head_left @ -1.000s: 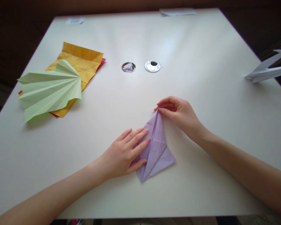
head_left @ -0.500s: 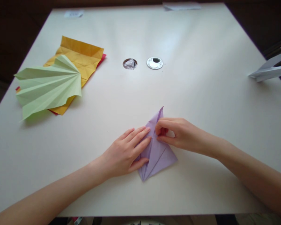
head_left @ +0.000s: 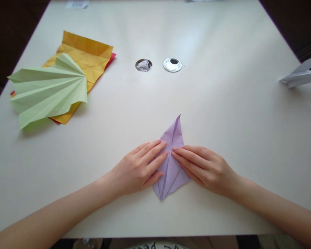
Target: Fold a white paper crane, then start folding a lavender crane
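A folded sheet of lilac origami paper (head_left: 174, 169) lies on the table near its front edge, one narrow tip pointing away from me and another toward me. Crease lines run down its lower part. My left hand (head_left: 142, 166) rests flat over its left side, fingers stretched out and slightly apart. From the right, my right hand (head_left: 204, 166) lies on the paper with its fingers extended, the fingertips close to the centre crease. The right corner of the paper is partly hidden under that hand.
On the left of the white table (head_left: 223, 110) lies a pleated light green paper (head_left: 52, 90) over a creased yellow paper (head_left: 90, 52), with red paper (head_left: 110, 61) beneath. Two round cable holes (head_left: 143, 65) sit farther back. A folded white paper (head_left: 300, 76) stands at the right edge.
My right hand has gone from a pinch near the upper right of the lilac paper to lying flat on its right side. My left hand has stayed in place. The view has tilted slightly.
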Tool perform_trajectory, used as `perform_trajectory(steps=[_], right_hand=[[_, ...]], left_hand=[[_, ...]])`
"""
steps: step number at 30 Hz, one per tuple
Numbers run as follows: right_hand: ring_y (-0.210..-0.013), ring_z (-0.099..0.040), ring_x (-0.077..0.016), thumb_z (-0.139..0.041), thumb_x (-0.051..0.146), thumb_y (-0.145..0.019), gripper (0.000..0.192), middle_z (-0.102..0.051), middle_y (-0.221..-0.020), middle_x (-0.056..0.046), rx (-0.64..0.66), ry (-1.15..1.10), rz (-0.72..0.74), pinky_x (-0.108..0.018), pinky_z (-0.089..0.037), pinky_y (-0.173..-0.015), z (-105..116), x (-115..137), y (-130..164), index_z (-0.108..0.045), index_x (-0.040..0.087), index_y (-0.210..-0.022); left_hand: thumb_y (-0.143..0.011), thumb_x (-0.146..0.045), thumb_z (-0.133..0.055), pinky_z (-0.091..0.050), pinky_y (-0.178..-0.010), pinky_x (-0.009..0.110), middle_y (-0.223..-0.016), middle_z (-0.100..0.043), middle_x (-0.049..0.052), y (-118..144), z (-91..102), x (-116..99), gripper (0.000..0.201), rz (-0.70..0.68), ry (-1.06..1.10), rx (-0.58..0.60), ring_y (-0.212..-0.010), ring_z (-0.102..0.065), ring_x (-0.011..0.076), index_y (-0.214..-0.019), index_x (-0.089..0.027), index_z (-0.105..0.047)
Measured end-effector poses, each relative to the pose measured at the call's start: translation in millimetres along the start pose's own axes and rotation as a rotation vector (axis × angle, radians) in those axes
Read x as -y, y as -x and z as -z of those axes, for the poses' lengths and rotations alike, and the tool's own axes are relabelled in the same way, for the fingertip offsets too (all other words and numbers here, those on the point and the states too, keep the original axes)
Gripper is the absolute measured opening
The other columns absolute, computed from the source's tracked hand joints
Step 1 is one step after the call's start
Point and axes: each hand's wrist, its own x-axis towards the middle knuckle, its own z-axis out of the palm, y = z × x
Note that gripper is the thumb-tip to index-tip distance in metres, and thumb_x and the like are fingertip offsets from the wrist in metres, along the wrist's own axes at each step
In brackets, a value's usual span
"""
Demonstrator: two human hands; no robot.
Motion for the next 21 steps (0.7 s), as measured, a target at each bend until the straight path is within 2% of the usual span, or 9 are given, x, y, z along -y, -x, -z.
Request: perform_trajectory(steps=[6, 11, 14, 17, 21], right_hand=[[-0.093, -0.061, -0.0186, -0.053, 0.009, -0.082, 0.027, -0.068, -0.101, -0.009, -0.057, -0.132, -0.052, -0.032, -0.056, -0.080, 2.2, -6.0, -6.5, -0.060, 0.012, -0.108], [-0.093, -0.061, -0.0206, -0.054, 0.009, -0.082, 0.026, -0.068, -0.100, -0.010, -0.036, -0.034, 0.055, -0.034, -0.056, -0.077, 1.4, -9.2, -6.5, -0.059, 0.010, -0.107], [-0.094, -0.061, -0.0203, -0.054, 0.009, -0.081, 0.027, -0.068, -0.102, -0.010, -0.029, -0.061, 0.048, -0.033, -0.055, -0.078, 1.2, -9.4, -5.8, -0.058, 0.011, -0.108], [-0.089, -0.062, -0.0166, -0.053, 0.009, -0.082, 0.021, -0.068, -0.096, -0.007, -0.055, -0.196, -0.102, -0.029, -0.054, -0.078, 2.5, -7.9, -10.8, -0.061, 0.017, -0.099], [-0.074, -0.062, -0.0116, -0.052, 0.012, -0.082, 0.010, -0.067, -0.087, -0.004, -0.072, -0.380, -0.443, -0.023, -0.053, -0.066, 4.6, -7.4, -26.5, -0.059, 0.018, -0.084]], left_hand=[[-0.088, -0.035, -0.046, -0.041, -0.100, 0.038, -0.131, -0.050, 0.012, 0.9, -0.9, -0.2, 0.045, -0.020, -0.030, -0.026, -0.123, -0.045, 0.0243, -0.123, -0.008, -0.050], [-0.089, -0.036, -0.045, -0.040, -0.100, 0.038, -0.133, -0.049, 0.011, 0.9, -0.2, -0.6, 0.046, -0.006, -0.033, -0.007, -0.124, -0.043, 0.0239, -0.125, -0.008, -0.048], [-0.089, -0.036, -0.045, -0.040, -0.100, 0.039, -0.133, -0.049, 0.011, 0.0, -0.5, -0.6, 0.046, -0.006, -0.036, -0.001, -0.123, -0.044, 0.0239, -0.126, -0.009, -0.048], [-0.088, -0.035, -0.047, -0.040, -0.100, 0.040, -0.132, -0.049, 0.014, -0.2, -0.8, -0.3, 0.045, 0.004, -0.025, -0.012, -0.122, -0.044, 0.0254, -0.124, -0.008, -0.050], [-0.087, -0.035, -0.049, -0.041, -0.100, 0.040, -0.130, -0.050, 0.016, 0.5, -0.3, 0.1, 0.045, 0.008, -0.003, -0.020, -0.122, -0.043, 0.0276, -0.122, -0.008, -0.052]])
